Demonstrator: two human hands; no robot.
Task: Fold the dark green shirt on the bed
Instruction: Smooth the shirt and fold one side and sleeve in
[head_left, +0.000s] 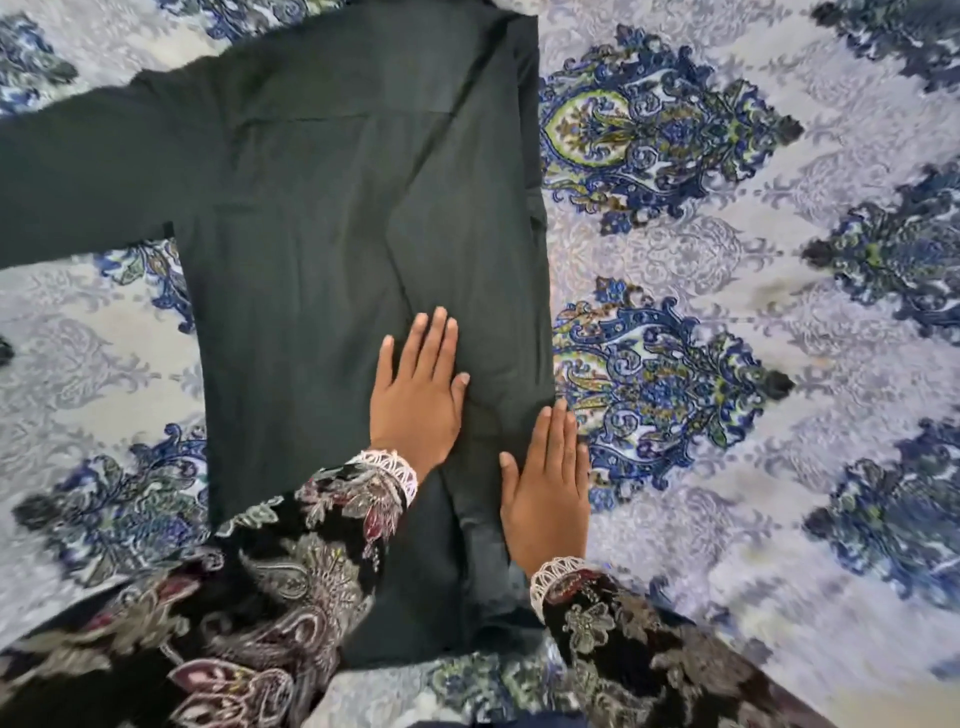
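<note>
Bedspread, one: pale grey-lilac with blue and olive medallions, covering the bed under everything you see.

Shirt, one: dark green, lying flat on the bedspread in front of you, running from the near edge to the top of the view. Its right side is folded in to a straight edge; one shirt sleeve lies spread out to your left. A long crease runs diagonally across the body.

Cuffs, two: dark floral fabric with white lace trim, one on each of your wrists, left cuff and right cuff.

Left hand, one: open flat, fingers together and extended, palm down on the shirt's lower middle. It grips nothing.

Right hand, one: open flat, fingers together, palm down on the shirt's folded right edge, outer fingers reaching onto the bedspread. It grips nothing.
</note>
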